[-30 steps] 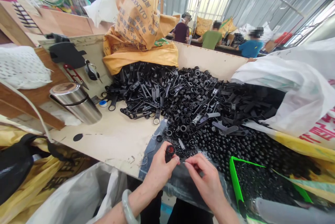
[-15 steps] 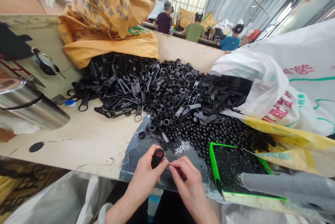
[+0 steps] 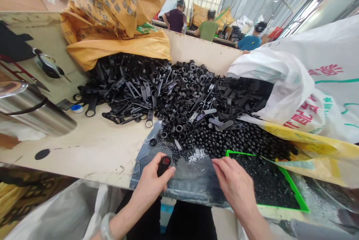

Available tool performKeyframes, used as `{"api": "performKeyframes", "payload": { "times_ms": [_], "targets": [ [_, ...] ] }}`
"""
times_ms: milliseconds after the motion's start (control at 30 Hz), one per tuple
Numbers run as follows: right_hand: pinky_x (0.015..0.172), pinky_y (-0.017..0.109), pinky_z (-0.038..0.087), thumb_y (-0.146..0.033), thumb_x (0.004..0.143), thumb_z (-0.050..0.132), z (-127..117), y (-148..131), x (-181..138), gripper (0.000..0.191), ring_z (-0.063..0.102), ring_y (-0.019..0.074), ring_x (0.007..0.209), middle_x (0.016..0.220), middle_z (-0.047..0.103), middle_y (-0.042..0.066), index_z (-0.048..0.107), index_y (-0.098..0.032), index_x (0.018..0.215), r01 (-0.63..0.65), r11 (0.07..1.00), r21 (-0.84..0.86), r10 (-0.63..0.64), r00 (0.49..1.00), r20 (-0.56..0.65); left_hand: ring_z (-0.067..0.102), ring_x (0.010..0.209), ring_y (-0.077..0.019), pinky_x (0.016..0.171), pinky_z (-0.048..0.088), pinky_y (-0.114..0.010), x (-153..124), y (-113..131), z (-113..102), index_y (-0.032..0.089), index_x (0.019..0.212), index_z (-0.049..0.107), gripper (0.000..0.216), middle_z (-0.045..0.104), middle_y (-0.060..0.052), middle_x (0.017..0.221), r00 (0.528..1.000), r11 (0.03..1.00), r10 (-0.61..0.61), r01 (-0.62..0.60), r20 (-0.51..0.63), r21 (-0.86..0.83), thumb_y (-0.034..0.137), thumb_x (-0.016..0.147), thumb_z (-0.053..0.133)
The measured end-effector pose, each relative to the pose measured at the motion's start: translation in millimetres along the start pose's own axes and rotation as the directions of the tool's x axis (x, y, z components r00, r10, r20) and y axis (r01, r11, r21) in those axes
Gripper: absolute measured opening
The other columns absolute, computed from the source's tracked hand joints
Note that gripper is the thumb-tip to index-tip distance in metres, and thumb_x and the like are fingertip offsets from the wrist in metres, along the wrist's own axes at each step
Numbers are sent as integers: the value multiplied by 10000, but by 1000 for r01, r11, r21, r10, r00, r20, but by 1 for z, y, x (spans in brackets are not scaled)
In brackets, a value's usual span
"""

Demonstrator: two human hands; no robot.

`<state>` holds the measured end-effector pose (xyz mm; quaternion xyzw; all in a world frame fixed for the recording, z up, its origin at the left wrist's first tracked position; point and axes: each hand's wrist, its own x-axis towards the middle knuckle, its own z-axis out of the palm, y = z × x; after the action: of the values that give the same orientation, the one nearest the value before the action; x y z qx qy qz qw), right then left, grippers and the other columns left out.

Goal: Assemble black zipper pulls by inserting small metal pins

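My left hand (image 3: pixel 155 176) is wrapped round a short black cylindrical part (image 3: pixel 163 165) with a reddish inside at its upper end. My right hand (image 3: pixel 234 180) hovers by the left side of a green-rimmed tray (image 3: pixel 291 184) of small black bits. Its fingers are pinched together; anything between them is too small to make out. Between the hands, a little pile of thin silvery pins (image 3: pixel 198 155) lies on the dark mat (image 3: pixel 185 180), with one loose pin (image 3: pixel 202 170) nearer me.
Behind the mat spread heaps of black ring parts (image 3: pixel 187 90), black handle-like pieces (image 3: pixel 131 90) and black balls (image 3: pixel 232 137). A steel flask (image 3: pixel 47 114) stands left. Orange (image 3: pixel 109 8) and white sacks (image 3: pixel 283 71) flank the heap. A grey cylindrical tool (image 3: pixel 311 230) lies lower right.
My right hand has moved right, away from the left hand, toward the tray. My left hand still holds the black part, shifted slightly left. The grey tool now appears lower, off the tray.
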<state>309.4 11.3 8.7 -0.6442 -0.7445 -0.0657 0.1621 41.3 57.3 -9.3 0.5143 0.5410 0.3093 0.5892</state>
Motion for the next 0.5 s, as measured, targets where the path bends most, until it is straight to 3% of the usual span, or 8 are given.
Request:
{"api": "performKeyframes", "payload": {
  "times_ms": [133, 300, 400, 500],
  "targets": [
    [697, 386, 351, -412, 1081, 417, -1, 14, 4, 356, 559, 249, 822, 881, 658, 57, 713, -245, 975, -3, 993, -114, -1, 1000, -31, 646, 602, -184, 631, 454, -275, 8, 3, -4, 266, 965, 580, 118, 650, 58, 659, 993, 974, 116, -114, -2, 196, 353, 907, 634],
    [695, 392, 382, -457, 1079, 399, 0, 13, 7, 406, 582, 257, 841, 905, 680, 68, 727, -249, 960, 0, 993, -118, -7, 998, -58, 690, 802, -209, 788, 502, -304, 21, 7, -10, 254, 954, 604, 137, 705, 15, 813, 975, 968, 211, -198, -76, 152, 366, 900, 662],
    [739, 355, 481, -474, 1054, 491, -3, 2, 3, 314, 656, 222, 853, 981, 725, 42, 721, -261, 1054, -66, 981, 181, 78, 995, -57, 696, 772, -196, 719, 534, -284, 19, 11, -16, 248, 970, 577, 204, 706, 7, 837, 967, 976, 217, -211, -131, 61, 429, 910, 650],
    [760, 258, 552, -455, 995, 627, -3, -18, -3, 237, 707, 173, 824, 993, 756, 12, 720, -267, 1105, -247, 778, 579, 209, 969, 133, 664, 628, -147, 526, 476, -213, 6, 16, -14, 245, 933, 530, 262, 710, 15, 821, 989, 984, 104, -118, -109, -130, 449, 887, 688]
  ]
}}
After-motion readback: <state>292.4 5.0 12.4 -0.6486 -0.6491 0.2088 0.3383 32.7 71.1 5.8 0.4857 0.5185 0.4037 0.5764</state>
